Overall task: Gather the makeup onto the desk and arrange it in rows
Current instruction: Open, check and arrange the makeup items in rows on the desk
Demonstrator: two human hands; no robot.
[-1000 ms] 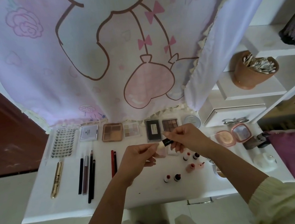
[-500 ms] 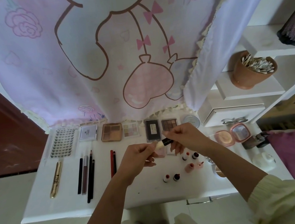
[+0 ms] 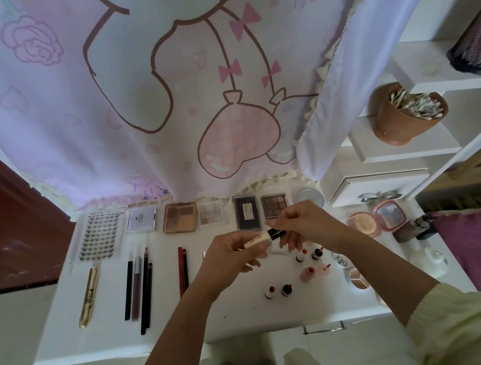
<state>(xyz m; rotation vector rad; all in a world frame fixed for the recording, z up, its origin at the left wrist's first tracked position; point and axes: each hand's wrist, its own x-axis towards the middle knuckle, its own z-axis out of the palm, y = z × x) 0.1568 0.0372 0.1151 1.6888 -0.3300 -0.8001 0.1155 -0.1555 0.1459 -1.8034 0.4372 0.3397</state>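
Above the middle of the white desk (image 3: 70, 339) my left hand (image 3: 230, 256) grips the cream body of a small concealer tube (image 3: 262, 237). My right hand (image 3: 302, 223) pinches the tube's black cap end. A back row holds a lash tray (image 3: 100, 236), a silver compact (image 3: 141, 219), and several eyeshadow palettes (image 3: 180, 217). In front lie a gold mascara (image 3: 89, 296), dark pencils (image 3: 138, 289) and red pencils (image 3: 182, 271). Small bottles (image 3: 278, 291) stand below my hands.
An open pink blush compact (image 3: 377, 217) and round pots (image 3: 355, 277) sit at the desk's right. A brown cup of cotton swabs (image 3: 407, 116) stands on white shelves (image 3: 405, 150). A cartoon curtain (image 3: 160, 86) hangs behind. Purple cloth (image 3: 477, 244) lies far right.
Both hands stay on the tube at the same spot above the desk; no visible shift beyond slight camera movement.
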